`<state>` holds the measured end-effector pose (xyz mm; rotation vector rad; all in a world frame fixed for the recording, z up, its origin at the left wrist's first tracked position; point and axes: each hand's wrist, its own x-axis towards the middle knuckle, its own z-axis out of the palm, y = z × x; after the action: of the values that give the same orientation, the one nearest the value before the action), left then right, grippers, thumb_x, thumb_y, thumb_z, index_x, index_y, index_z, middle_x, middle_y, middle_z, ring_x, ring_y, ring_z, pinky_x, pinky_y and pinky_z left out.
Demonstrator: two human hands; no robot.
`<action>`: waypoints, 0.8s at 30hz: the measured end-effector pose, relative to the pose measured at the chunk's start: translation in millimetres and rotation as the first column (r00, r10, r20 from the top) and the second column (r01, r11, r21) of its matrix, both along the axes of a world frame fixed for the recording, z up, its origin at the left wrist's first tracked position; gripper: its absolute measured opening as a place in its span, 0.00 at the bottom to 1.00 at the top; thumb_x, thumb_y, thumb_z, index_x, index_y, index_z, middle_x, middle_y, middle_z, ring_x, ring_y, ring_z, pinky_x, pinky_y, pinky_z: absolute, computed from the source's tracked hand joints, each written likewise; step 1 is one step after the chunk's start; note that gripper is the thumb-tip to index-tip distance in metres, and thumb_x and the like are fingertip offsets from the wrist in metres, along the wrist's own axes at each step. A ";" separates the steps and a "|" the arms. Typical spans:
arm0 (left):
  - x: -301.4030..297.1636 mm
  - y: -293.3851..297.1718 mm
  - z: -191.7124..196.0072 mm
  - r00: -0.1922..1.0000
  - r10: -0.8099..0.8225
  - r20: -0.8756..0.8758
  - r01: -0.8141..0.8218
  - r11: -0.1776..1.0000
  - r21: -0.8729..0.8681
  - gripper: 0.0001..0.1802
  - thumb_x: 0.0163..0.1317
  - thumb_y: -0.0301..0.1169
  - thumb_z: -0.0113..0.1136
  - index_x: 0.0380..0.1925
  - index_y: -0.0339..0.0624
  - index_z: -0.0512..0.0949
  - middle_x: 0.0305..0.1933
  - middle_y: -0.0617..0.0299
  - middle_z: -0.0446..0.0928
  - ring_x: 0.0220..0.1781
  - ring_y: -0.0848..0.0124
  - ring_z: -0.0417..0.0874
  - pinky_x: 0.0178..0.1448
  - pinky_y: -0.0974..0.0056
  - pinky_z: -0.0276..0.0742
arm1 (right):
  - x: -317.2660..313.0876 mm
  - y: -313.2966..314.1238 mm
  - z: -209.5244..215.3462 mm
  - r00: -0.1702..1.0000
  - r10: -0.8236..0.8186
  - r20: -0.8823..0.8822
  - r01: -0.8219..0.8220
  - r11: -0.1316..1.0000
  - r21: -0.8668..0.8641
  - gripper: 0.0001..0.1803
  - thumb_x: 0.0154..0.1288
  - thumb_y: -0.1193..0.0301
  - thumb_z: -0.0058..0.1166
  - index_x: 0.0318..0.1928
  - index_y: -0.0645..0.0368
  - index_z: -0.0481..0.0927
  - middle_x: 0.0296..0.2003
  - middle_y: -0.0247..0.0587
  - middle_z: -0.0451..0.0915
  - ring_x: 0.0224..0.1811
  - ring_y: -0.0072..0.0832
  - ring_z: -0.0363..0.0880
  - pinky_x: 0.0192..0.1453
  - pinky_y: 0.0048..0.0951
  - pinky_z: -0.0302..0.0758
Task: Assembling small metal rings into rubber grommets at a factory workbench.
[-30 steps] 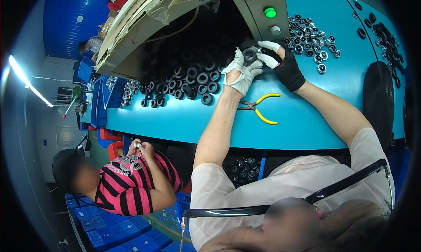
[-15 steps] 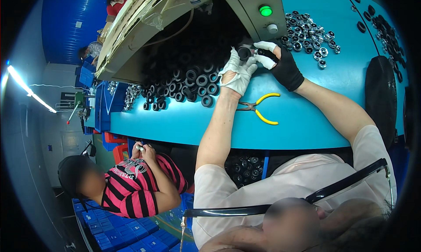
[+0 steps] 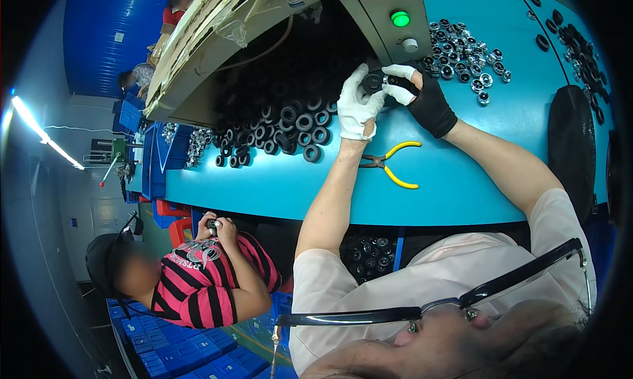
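Our two hands meet over the far side of the counter, just in front of the machine: the left hand, gloved in white, curls its thumb and fingers around a round black piece, while the right hand, in black with white-covered fingertips, pinches a small black and chrome part close against it. The round piece looks thick and matt; its centre is too dark for us to make out, and we cannot tell whether the two are joined. A blue bin stands at the far left, beside chrome parts; below the counter's near edge, a container with a blue edge holds dark round pieces with shiny centres. Our forearms reach away from us, the left fairly straight, the right slanting in from the right. Nearer us lie yellow-handled pliers, left of them a heap of black rings, and to the far right a pile of chrome parts. At near left, a co-worker in pink and black stripes holds something small.
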<state>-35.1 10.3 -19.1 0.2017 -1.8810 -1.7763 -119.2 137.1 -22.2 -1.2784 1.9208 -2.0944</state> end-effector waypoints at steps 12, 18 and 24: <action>0.7 -1.9 -2.3 0.995 -0.024 0.095 0.017 0.997 0.075 0.30 0.52 0.16 0.58 0.57 0.28 0.63 0.45 0.54 0.74 0.43 0.71 0.78 0.48 0.70 0.76 | -3.2 -3.0 -8.4 1.000 -0.005 0.002 0.005 0.996 0.088 0.16 0.56 0.74 0.57 0.46 0.63 0.76 0.40 0.46 0.78 0.39 0.31 0.79 0.44 0.25 0.74; 0.7 -1.3 -2.4 0.992 -0.107 0.074 0.097 0.988 0.119 0.30 0.54 0.15 0.57 0.58 0.27 0.61 0.46 0.51 0.73 0.43 0.70 0.78 0.48 0.68 0.76 | -3.8 -5.3 -11.0 1.000 -0.013 0.028 0.011 0.995 0.096 0.16 0.56 0.72 0.56 0.46 0.63 0.77 0.41 0.46 0.78 0.40 0.31 0.79 0.45 0.26 0.74; 2.3 -1.9 -2.6 0.989 -0.148 0.029 0.139 0.972 0.191 0.32 0.50 0.13 0.53 0.58 0.26 0.61 0.48 0.50 0.72 0.45 0.69 0.77 0.50 0.67 0.76 | 0.2 -1.6 -2.9 0.999 -0.014 -0.034 0.019 0.990 0.142 0.15 0.56 0.73 0.56 0.46 0.62 0.77 0.40 0.46 0.77 0.39 0.33 0.79 0.43 0.27 0.74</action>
<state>-32.8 8.5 -21.7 0.1781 -1.7954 -2.0657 -119.0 135.5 -25.1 -1.2797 2.0582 -1.9149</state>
